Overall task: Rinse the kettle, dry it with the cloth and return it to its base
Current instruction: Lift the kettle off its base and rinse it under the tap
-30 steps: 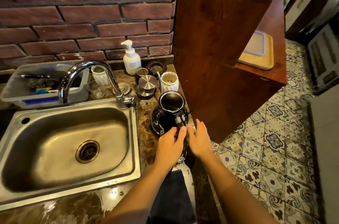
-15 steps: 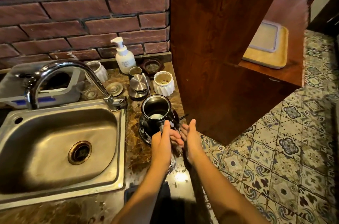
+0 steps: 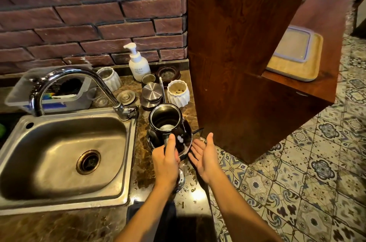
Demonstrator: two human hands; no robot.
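Note:
A black kettle with no lid stands on the marble counter right of the steel sink, its steel inside showing. My left hand is wrapped around its handle on the near side, thumb up. My right hand hovers flat and spread beside the kettle's right flank, palm turned toward it, holding nothing. The round metal base peeks out under my left wrist. A dark cloth lies on the counter edge beneath my forearms. The steel lid rests behind the kettle.
A curved faucet arcs over the sink. Behind are a soap pump bottle, white ribbed cups, a plastic tub of utensils and a brick wall. A tall wooden cabinet stands immediately right, carrying a tray.
My left hand has closed around the kettle handle. My right hand has pulled away from it and spread out beside the kettle. The camera has moved closer.

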